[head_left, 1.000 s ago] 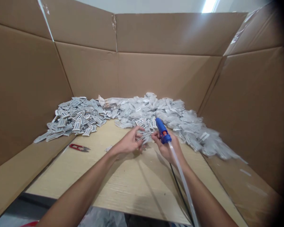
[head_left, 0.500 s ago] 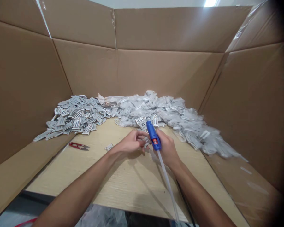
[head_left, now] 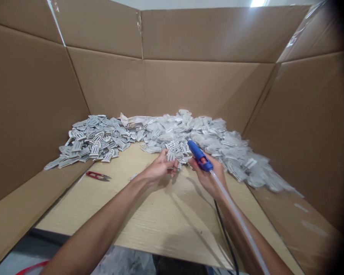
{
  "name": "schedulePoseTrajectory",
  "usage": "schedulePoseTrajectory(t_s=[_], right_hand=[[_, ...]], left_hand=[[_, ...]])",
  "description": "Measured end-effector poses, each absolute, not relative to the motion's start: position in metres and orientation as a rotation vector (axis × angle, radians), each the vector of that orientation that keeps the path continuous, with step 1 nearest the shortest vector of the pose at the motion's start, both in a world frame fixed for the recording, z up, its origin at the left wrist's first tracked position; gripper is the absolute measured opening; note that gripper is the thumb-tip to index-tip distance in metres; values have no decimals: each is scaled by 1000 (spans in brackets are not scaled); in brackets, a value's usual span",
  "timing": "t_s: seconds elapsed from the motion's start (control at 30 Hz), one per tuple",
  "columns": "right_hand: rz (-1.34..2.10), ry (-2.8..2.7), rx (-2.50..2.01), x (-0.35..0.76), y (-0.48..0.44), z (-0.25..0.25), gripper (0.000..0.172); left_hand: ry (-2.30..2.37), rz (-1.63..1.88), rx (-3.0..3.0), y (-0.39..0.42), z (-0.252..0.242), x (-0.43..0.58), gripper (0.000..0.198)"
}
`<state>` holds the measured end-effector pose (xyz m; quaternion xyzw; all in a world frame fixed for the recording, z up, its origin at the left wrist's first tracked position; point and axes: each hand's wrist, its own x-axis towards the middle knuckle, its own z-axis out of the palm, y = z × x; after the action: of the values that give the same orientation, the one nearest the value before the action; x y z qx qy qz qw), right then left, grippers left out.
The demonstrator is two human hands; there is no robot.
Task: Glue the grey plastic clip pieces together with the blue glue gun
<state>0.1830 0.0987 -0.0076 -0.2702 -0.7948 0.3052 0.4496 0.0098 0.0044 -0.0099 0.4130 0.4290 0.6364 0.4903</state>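
Note:
My left hand (head_left: 158, 170) pinches a small grey-and-white patch (head_left: 171, 154) at the near edge of the middle pile. My right hand (head_left: 209, 176) is closed round a blue glue gun (head_left: 200, 155) whose nozzle points up and to the left, close to that patch. A clear glue stick (head_left: 237, 217) sticks out of the gun's back along my right forearm, and a black cord (head_left: 226, 236) runs down beside it. Both hands hover just above a light wooden board (head_left: 137, 217).
Loose grey patches (head_left: 94, 139) are heaped at the back left; bagged ones (head_left: 226, 149) spread from the middle to the right. Red thread snips (head_left: 96, 175) lie on the board at the left. Tall cardboard walls (head_left: 200, 88) enclose the space on three sides.
The glue gun swung left toward my left hand, then back right with its nozzle raised. My left hand lifted slightly toward the pile and now pinches a patch.

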Motion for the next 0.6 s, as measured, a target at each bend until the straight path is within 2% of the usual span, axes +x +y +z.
schedulePoseTrajectory(t_s=[0.2, 0.37, 0.6], right_hand=[[722, -2006, -651, 183, 98, -7, 34], [720, -1970, -703, 182, 103, -12, 35], [724, -1984, -702, 181, 102, -11, 38]], left_hand=[[908, 1516, 914, 5, -9, 10, 32], [824, 1530, 734, 9, -9, 8, 18], [1001, 1591, 770, 9, -8, 10, 15]])
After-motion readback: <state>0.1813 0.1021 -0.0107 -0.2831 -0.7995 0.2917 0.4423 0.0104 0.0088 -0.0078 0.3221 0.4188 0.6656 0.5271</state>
